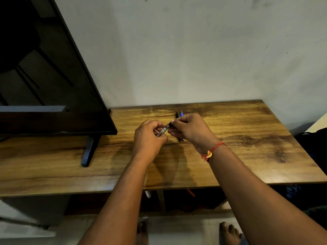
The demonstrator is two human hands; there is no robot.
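Over the wooden surface point(247, 138), left hand point(148, 137) grips a pen point(163, 130), right hand point(191, 129) pinches its cap point(171, 125); next, likely a straight pull.

Both bare forearms reach forward, the hands close together (backs turned up). The left hand point(149, 137) curls round one end of a pen point(163, 130); the right hand point(191, 129) pinches the other.

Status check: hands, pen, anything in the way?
Hands: left hand grips grey pen by the barrel, right hand pinches its dark end. Held above table. Black pen and blue pen just behind right hand, not blocking.
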